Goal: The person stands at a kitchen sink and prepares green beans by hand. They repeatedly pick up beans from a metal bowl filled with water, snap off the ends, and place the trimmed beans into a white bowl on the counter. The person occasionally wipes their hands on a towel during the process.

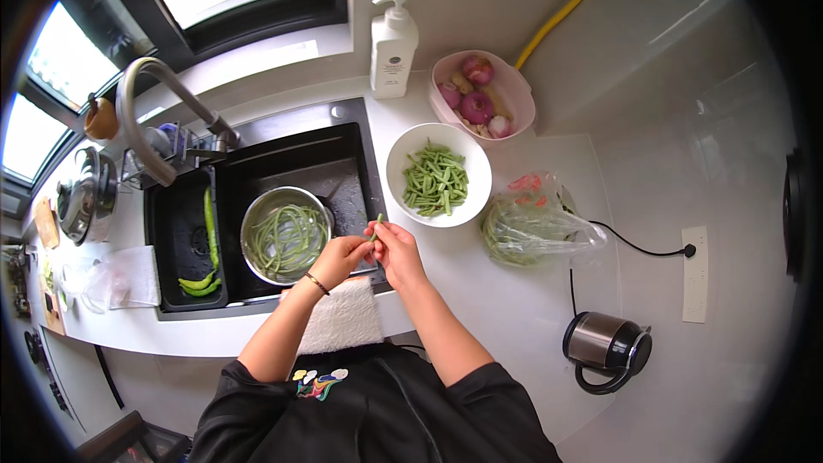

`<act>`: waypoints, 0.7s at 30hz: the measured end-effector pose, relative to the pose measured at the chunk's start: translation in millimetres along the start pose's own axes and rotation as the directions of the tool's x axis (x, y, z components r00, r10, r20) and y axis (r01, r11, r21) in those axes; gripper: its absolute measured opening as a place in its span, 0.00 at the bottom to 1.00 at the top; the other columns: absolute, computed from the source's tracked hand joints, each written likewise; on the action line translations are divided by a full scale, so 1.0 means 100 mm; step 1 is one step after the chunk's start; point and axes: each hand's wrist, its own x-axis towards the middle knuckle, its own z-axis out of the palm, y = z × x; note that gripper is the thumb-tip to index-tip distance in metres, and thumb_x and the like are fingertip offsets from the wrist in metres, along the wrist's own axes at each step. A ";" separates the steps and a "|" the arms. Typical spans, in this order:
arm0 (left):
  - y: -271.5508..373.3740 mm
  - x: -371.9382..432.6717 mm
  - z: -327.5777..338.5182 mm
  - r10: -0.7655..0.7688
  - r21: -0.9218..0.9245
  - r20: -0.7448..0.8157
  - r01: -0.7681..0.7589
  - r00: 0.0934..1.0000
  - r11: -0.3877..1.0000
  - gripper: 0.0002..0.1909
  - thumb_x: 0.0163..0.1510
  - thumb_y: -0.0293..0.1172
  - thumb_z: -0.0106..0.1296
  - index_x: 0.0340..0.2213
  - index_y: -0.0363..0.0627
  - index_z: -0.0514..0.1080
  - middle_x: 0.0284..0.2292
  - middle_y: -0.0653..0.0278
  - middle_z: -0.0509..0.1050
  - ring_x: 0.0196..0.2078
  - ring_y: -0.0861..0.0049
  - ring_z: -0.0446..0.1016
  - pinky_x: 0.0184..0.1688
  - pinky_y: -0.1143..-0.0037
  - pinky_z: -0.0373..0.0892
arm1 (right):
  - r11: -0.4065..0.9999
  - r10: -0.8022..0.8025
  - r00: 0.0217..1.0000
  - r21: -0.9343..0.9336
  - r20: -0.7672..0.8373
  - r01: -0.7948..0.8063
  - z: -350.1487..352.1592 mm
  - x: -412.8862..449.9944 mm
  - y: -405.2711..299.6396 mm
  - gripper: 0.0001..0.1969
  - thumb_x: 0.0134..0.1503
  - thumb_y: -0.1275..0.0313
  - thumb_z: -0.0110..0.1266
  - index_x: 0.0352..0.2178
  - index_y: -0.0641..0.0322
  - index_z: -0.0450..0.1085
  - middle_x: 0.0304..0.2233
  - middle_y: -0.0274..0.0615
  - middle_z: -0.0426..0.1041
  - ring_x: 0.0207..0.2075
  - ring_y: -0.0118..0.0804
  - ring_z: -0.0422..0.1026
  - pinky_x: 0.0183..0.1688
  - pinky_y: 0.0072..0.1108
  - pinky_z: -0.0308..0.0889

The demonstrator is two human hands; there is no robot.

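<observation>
Over the front right edge of the sink, my left hand (342,261) and my right hand (398,253) meet at the fingertips around a short green bean piece (379,224). The right hand grips the piece, which sticks up past its fingers. My left fingertips are pinched at its lower end; whether they hold part of the bean is hidden. To the left, a steel pot (247,225) in the sink holds long green beans (289,238) in water. A white bowl (479,173) beyond my right hand contains many snapped bean pieces (437,179).
A plastic bag of greens (527,225) lies right of the bowl, with an electric kettle (607,350) nearer. Behind stand a pink basket (524,99) of onions and a white pump bottle (393,51). Green peppers (209,231) lie in the small basin under the faucet (132,109).
</observation>
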 end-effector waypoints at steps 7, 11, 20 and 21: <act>0.01 -0.37 -0.34 0.119 0.008 0.121 -0.121 0.986 0.993 0.12 0.52 0.34 0.42 0.26 0.35 0.67 0.21 0.59 0.68 0.23 0.74 0.66 0.28 0.75 0.63 | 0.941 0.335 0.895 -0.058 0.295 -0.333 0.26 -0.06 -0.06 0.08 0.53 0.70 0.45 0.30 0.65 0.64 0.21 0.31 0.64 0.16 0.17 0.55 0.16 0.08 0.51; -0.23 -0.54 -0.41 0.099 -0.209 0.211 -0.055 0.972 0.977 0.13 0.54 0.35 0.41 0.25 0.37 0.67 0.19 0.68 0.65 0.22 0.85 0.62 0.25 0.82 0.60 | 0.908 0.371 0.893 -0.302 0.253 -0.292 0.46 -0.17 -0.15 0.08 0.52 0.73 0.46 0.33 0.67 0.64 0.23 0.33 0.66 0.18 0.17 0.58 0.18 0.09 0.55; -0.28 -0.49 -0.42 0.097 -0.279 -0.134 -0.131 0.986 0.951 0.11 0.52 0.33 0.43 0.23 0.40 0.70 0.15 0.73 0.65 0.14 0.90 0.60 0.16 0.86 0.56 | 0.965 0.027 0.982 -0.262 0.186 0.024 0.63 -0.06 0.24 0.07 0.53 0.77 0.43 0.34 0.68 0.63 0.24 0.36 0.66 0.19 0.21 0.62 0.24 0.11 0.61; -0.37 -0.42 -0.31 0.044 -0.412 -0.251 -0.147 0.967 0.899 0.10 0.52 0.32 0.44 0.23 0.41 0.70 0.15 0.73 0.66 0.15 0.91 0.60 0.16 0.87 0.56 | 0.987 -0.053 0.996 -0.147 0.071 0.063 0.70 -0.04 0.33 0.07 0.54 0.77 0.42 0.34 0.68 0.63 0.24 0.37 0.66 0.19 0.21 0.62 0.24 0.11 0.61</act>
